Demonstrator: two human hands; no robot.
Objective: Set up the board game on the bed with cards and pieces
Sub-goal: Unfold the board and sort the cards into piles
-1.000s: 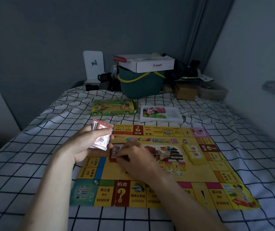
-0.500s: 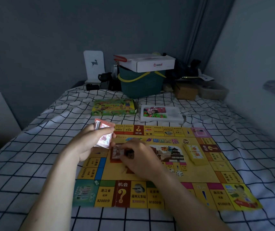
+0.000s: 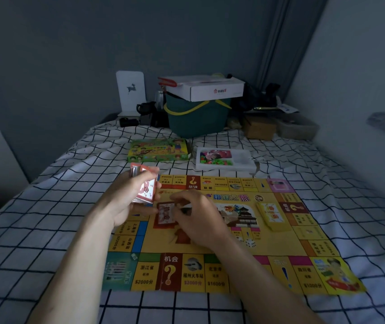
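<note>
- My L hand (image 3: 126, 202) grips the red card deck (image 3: 145, 188), tilted, above the board (image 3: 210, 232)'s left side.
- R hand (image 3: 198, 220) pinches a card (image 3: 166, 213) at its right edge, card flat on the board, long axis running away from me.

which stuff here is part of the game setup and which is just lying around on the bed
Game setup: board, red card stack in left hand, red card under right hand, yellow deck, dice, piece tray, game box.
Lying about: green bucket, white carton, brown box.
</note>
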